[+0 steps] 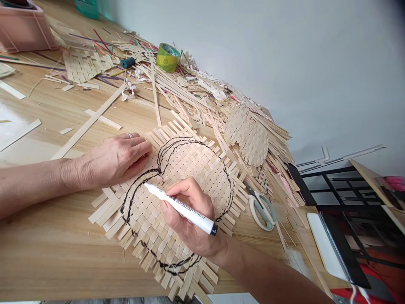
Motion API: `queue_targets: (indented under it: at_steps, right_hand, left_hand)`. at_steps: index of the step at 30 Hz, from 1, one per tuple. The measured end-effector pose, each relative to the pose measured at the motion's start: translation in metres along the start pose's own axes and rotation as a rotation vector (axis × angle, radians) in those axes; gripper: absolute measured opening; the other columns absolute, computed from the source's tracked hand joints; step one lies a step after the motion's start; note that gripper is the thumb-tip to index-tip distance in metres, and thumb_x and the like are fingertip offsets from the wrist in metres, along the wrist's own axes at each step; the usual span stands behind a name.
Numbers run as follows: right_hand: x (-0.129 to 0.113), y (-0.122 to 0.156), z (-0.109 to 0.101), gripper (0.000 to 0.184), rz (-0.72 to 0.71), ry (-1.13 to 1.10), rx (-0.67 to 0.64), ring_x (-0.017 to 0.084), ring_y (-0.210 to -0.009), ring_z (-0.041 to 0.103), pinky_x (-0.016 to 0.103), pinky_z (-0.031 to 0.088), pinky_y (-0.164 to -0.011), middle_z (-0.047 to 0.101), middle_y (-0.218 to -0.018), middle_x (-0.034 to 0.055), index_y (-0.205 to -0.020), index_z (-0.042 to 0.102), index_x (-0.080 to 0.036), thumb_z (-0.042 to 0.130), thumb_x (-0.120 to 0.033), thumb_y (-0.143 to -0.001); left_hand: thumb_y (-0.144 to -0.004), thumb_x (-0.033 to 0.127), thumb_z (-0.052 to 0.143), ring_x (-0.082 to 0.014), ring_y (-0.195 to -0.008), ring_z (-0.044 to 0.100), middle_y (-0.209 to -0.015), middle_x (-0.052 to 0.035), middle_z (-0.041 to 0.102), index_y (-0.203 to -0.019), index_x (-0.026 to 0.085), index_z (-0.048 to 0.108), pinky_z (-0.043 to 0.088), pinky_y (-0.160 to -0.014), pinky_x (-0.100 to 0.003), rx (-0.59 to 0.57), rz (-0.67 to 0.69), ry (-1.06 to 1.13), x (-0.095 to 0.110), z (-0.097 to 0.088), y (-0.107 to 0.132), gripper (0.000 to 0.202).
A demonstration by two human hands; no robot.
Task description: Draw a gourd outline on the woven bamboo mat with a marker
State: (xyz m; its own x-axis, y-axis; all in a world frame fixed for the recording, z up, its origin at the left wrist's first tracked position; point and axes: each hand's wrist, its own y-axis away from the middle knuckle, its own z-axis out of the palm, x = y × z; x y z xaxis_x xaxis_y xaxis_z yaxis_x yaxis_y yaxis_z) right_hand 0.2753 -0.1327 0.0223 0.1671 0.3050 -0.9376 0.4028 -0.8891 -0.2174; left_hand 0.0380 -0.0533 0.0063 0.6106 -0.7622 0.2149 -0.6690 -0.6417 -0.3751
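A woven mat of pale bamboo strips (196, 164) lies flat on the wooden table (47, 249), with a black heart-shaped outline drawn on it. My right hand (186, 219) grips a white marker (180, 207), its tip touching the mat near the notch of the outline. My left hand (118, 158), a ring on one finger, lies flat with fingers stretched out, pressing the mat's left edge.
White-handled scissors (262, 207) lie just right of the mat. A cut heart-shaped woven piece (248, 135) rests on a heap of loose strips (190, 90) behind. A green tape roll (167, 57), a blue spool (128, 63) and a pink box (25, 27) stand further back.
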Motion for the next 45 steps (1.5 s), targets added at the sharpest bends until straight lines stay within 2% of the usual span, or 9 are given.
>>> queue_targets:
  at_steps: [11,16,21,32,38,43,45]
  right_hand:
    - [0.0021,-0.0013,0.0018,0.023,0.002,0.026,0.021,0.011,-0.058,0.059,0.025,0.047,-0.050,0.064,-0.081,-0.0050,-0.094,0.053,-0.027,0.071,-0.015,-0.085]
    - [0.0011,-0.0010,0.0016,0.020,-0.001,0.033,0.028,0.011,-0.056,0.060,0.024,0.047,-0.048,0.063,-0.079,-0.0049,-0.095,0.053,-0.026,0.069,-0.016,-0.088]
    - [0.0042,-0.0012,0.0024,0.018,-0.027,0.010,0.046,0.009,-0.050,0.057,0.021,0.044,-0.042,0.059,-0.073,-0.0079,-0.095,0.053,-0.027,0.067,-0.016,-0.091]
    - [0.0047,-0.0004,0.0007,0.018,-0.018,0.054,0.108,0.008,-0.051,0.050,0.021,0.039,-0.044,0.053,-0.071,-0.0088,-0.093,0.054,-0.026,0.067,-0.014,-0.090]
    - [0.0065,0.0013,-0.0006,0.016,0.014,0.053,0.118,0.008,-0.050,0.049,0.021,0.038,-0.043,0.052,-0.069,-0.0088,-0.094,0.054,-0.025,0.066,-0.016,-0.091]
    - [0.0064,0.0019,0.0000,0.015,0.029,0.046,0.136,0.008,-0.048,0.051,0.021,0.038,-0.042,0.053,-0.070,-0.0086,-0.094,0.054,-0.025,0.066,-0.018,-0.091]
    - [0.0060,0.0013,0.0002,0.015,0.024,0.047,0.145,0.008,-0.048,0.051,0.020,0.038,-0.041,0.053,-0.069,-0.0087,-0.093,0.053,-0.025,0.067,-0.018,-0.092]
  left_hand:
    - [-0.110,0.024,0.034,-0.0169,-0.075,0.051,-0.084,-0.0030,0.057,-0.096,0.018,0.055,0.041,-0.071,-0.031,-0.037,-0.022,0.017,0.0012,-0.0023,-0.0012,0.026]
    - [-0.109,0.020,0.037,-0.0159,-0.074,0.051,-0.083,-0.0014,0.055,-0.097,0.017,0.054,0.041,-0.069,-0.030,0.013,0.012,-0.014,0.0001,0.0002,-0.0007,0.022]
    - [-0.109,0.024,0.038,-0.0156,-0.070,0.053,-0.080,0.0000,0.056,-0.098,0.018,0.057,0.044,-0.065,-0.029,0.078,0.077,-0.019,-0.0034,0.0013,-0.0016,0.022]
    - [-0.109,0.024,0.039,-0.0152,-0.068,0.054,-0.078,0.0000,0.056,-0.094,0.017,0.057,0.045,-0.062,-0.028,0.102,0.094,-0.051,-0.0031,0.0016,-0.0028,0.025]
    - [-0.108,0.029,0.030,-0.0132,-0.068,0.058,-0.077,-0.0020,0.060,-0.092,0.019,0.059,0.048,-0.062,-0.028,0.065,0.042,-0.063,-0.0006,-0.0005,-0.0053,0.035]
    - [-0.104,0.037,0.019,-0.0115,-0.074,0.064,-0.080,-0.0046,0.063,-0.093,0.020,0.062,0.051,-0.068,-0.029,-0.044,-0.069,-0.091,0.0035,-0.0028,-0.0059,0.047]
    - [-0.105,0.036,0.021,-0.0118,-0.073,0.063,-0.080,-0.0039,0.063,-0.094,0.020,0.062,0.051,-0.067,-0.029,-0.021,-0.053,-0.080,0.0025,-0.0019,-0.0051,0.045]
